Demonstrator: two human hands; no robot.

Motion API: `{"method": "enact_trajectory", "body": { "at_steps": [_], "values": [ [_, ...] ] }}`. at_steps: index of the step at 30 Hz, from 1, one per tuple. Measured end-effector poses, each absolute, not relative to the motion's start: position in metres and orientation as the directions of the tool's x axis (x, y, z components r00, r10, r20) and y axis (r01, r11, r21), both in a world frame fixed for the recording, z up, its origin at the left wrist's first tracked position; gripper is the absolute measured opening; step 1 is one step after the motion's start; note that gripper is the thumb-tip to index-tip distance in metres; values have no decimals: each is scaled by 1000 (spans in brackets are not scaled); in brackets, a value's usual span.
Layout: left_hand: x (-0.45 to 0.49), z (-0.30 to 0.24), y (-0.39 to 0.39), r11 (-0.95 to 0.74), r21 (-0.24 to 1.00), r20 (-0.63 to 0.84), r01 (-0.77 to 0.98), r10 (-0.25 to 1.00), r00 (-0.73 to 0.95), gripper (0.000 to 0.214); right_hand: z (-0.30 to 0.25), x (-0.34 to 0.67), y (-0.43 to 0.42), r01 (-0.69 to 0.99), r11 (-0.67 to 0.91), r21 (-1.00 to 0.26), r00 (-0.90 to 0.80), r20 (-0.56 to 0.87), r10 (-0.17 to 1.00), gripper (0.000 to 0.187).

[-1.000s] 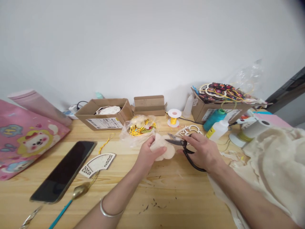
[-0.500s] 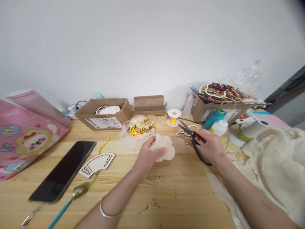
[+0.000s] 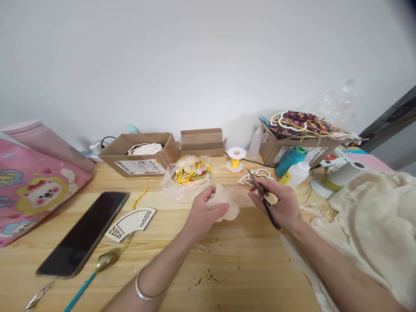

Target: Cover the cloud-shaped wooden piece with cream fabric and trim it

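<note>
My left hand (image 3: 203, 213) pinches a cream, scallop-edged cloth piece (image 3: 227, 203) just above the wooden table (image 3: 227, 268). To its right, my right hand (image 3: 281, 203) is closed round black scissors (image 3: 264, 200), with the blades pointing up and away from the cloth. A pale wooden cut-out (image 3: 260, 175) lies just behind the right hand.
A phone (image 3: 84, 234), a fan-shaped wooden cut-out (image 3: 131, 223) and a spoon (image 3: 105, 262) lie at the left, beside a pink bag (image 3: 35, 190). Cardboard boxes (image 3: 139, 154), a bag of yellow cords (image 3: 188, 175), thread spools (image 3: 236, 158) and bottles line the back. Cream fabric (image 3: 370, 225) is heaped at the right.
My right hand pulled the scissors away from the cloth piece to the right, and the blades swung from pointing left to pointing up. The left hand kept hold of the cloth.
</note>
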State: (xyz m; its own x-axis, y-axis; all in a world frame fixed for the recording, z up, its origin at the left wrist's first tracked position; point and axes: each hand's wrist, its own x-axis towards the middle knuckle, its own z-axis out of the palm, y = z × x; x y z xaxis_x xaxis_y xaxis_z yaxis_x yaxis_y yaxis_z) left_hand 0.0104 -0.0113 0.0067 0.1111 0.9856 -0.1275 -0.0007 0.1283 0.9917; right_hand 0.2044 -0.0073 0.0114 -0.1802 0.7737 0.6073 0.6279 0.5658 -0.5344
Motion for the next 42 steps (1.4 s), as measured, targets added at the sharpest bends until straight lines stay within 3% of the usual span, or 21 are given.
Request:
{"method": "enact_trajectory", "body": {
  "at_steps": [6,12,15,19,23,26,32,37,39,42],
  "values": [
    [16,9,-16,-3,988,-31,156,977,211,26,15,196,-9,594,736,-324,-397,678,619,34],
    [16,5,-17,-20,981,-28,194,970,242,22,12,194,-5,622,756,-202,-497,644,581,31],
    [16,6,-17,31,983,-73,179,970,232,21,12,198,-4,644,699,-313,-379,663,646,30],
    [14,9,-15,172,980,-191,102,958,212,27,13,207,0,614,475,-630,29,620,784,22],
    [12,10,-13,191,978,-203,79,958,202,29,10,206,1,467,461,-754,0,521,853,20],
    [13,10,-13,160,979,-183,123,961,208,26,5,198,-2,419,517,-746,-126,516,847,23],
    [15,11,-13,43,975,-100,217,961,260,21,-2,195,0,492,653,-576,-285,602,746,35],
    [14,10,-14,-21,964,-55,267,960,276,21,-2,199,2,538,705,-462,-422,577,699,40],
    [14,10,-14,-3,965,-72,261,959,276,20,-1,199,1,550,684,-479,-424,545,723,36],
    [14,10,-13,43,976,-95,213,967,238,22,1,197,0,527,568,-632,-295,490,820,27]
  ]
}}
